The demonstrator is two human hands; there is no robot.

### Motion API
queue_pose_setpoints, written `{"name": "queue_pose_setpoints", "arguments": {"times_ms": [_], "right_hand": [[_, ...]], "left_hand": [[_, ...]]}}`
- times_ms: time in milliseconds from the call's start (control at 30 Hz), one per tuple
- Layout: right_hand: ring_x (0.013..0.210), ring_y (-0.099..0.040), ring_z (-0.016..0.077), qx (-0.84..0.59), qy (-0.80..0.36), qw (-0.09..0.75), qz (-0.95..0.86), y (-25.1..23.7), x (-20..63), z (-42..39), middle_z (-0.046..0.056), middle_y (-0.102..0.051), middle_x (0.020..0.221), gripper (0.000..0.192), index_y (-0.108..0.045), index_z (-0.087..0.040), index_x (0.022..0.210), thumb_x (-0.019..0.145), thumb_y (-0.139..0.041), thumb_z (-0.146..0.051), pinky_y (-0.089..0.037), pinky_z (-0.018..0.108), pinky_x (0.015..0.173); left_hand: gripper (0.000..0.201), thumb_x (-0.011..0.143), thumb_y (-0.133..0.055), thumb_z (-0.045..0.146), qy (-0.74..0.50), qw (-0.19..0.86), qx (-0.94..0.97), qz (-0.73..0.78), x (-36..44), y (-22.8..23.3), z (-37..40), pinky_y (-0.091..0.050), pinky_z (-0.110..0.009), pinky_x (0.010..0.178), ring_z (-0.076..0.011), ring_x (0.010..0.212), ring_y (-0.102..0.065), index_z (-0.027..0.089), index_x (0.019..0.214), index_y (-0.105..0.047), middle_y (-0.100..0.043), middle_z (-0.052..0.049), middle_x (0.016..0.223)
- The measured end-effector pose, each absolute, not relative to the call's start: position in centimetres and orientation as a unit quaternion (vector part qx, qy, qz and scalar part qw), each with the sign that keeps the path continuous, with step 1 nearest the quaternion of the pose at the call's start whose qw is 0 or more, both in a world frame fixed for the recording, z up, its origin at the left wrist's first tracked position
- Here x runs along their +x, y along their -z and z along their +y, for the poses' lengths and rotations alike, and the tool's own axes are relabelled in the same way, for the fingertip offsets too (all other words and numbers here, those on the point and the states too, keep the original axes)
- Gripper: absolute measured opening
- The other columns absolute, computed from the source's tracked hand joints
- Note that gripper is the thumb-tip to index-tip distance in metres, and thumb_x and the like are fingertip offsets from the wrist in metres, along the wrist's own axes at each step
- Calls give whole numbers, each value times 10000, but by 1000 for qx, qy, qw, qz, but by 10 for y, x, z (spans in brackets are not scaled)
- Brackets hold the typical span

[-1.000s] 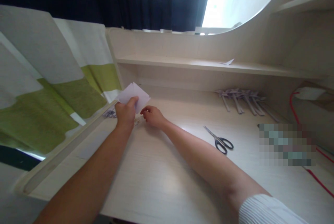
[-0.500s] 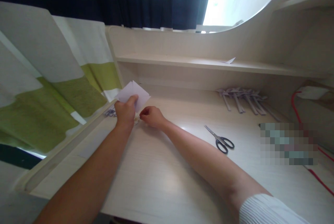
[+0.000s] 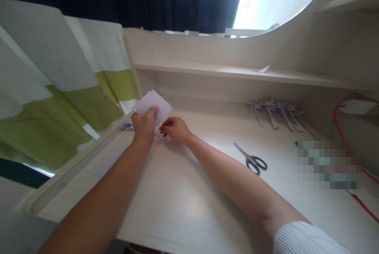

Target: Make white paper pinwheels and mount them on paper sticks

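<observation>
My left hand (image 3: 144,127) grips a folded piece of pale paper (image 3: 158,103), its thumb pressed across the front. The paper is held up above the desk's far left part, with a crease running to its top corner. Just right of it, my right hand (image 3: 174,129) has its fingertips pinched together over a small cluster of pale bits (image 3: 158,134) on the desk. Whatever those fingertips hold is too small to make out. Part of the cluster is hidden behind my left hand.
Scissors (image 3: 251,158) with black handles lie right of my right forearm. Several paper pinwheels (image 3: 276,111) rest at the back right. A blurred-out item (image 3: 328,165) and a red cord (image 3: 337,123) are at far right. A flat paper sheet (image 3: 108,162) lies left; another folded paper (image 3: 263,69) sits on the shelf.
My right hand has risen slightly from the small pale cluster, more of which now shows. The left hand keeps its hold on the paper. The whole view has shifted a little.
</observation>
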State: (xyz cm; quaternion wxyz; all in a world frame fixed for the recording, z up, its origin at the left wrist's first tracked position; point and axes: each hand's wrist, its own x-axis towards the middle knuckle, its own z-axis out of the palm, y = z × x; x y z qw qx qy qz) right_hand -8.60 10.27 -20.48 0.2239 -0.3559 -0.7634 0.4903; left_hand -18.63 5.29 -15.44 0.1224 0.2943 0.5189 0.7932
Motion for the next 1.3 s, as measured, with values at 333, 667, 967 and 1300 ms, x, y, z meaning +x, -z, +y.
{"name": "queue_pose_setpoints", "arguments": {"times_ms": [333,667,967,1300], "right_hand": [[1022,-721,226,-349,-503,226,-758,201,-85,103,97,-703,1239,327,-660,-159,1290,1036,-672,-364,-632,423,874],[1057,-714,236,-356,-475,218,-775,204,-88,105,102,-696,1266,327,-663,-163,1292,1034,-674,-362,-625,439,902],[1043,-716,229,-352,-467,216,-782,198,-85,103,98,-704,1248,304,-675,-165,1267,1038,-667,-366,-624,431,899],[973,-725,210,-381,-484,235,-752,182,-65,104,89,-712,1196,310,-665,-156,1268,1041,-665,-367,-636,397,837]], "left_hand": [[253,618,-780,288,-801,120,294,507,-186,153,52,-584,-322,755,-223,806,-695,139,821,-746,-766,-82,882],[235,585,-779,272,-810,122,286,498,-184,150,52,-571,-297,679,-210,764,-687,144,775,-726,-766,-61,845],[215,596,-784,272,-811,123,284,497,-185,150,51,-558,-278,669,-196,746,-676,144,761,-735,-758,-53,815],[231,605,-799,259,-811,129,290,491,-185,155,53,-567,-284,688,-208,782,-705,136,798,-765,-781,-72,875]]}}
